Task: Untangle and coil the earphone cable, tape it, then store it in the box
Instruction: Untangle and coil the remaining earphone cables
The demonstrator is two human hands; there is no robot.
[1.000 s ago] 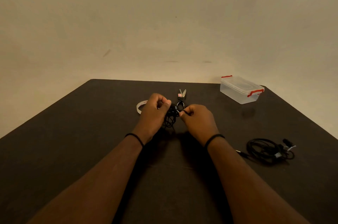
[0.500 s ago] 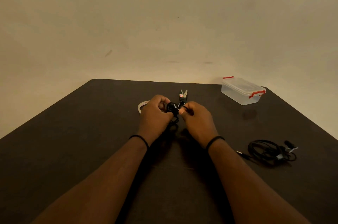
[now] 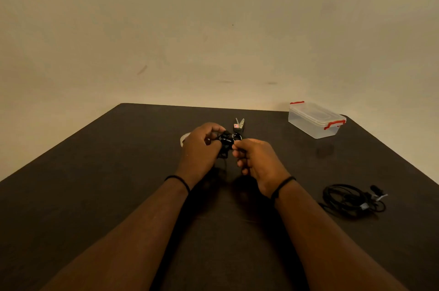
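Note:
A black earphone cable (image 3: 225, 143) is bunched into a small bundle between both hands, above the middle of the dark table (image 3: 95, 184). My left hand (image 3: 202, 148) grips the bundle from the left. My right hand (image 3: 257, 160) pinches the cable from the right with thumb and forefinger. A roll of white tape (image 3: 184, 140) peeks out behind my left hand. A clear plastic box (image 3: 313, 121) with red clips stands closed at the far right of the table.
Scissors (image 3: 239, 124) lie just beyond my hands, their handles partly hidden. A second black cable (image 3: 349, 199), coiled and bound with light tape, lies on the table at the right. A plain wall rises behind the table's far edge.
The loose tangle has been drawn into a tighter bundle between my hands. My right hand has shifted slightly down and nearer to me.

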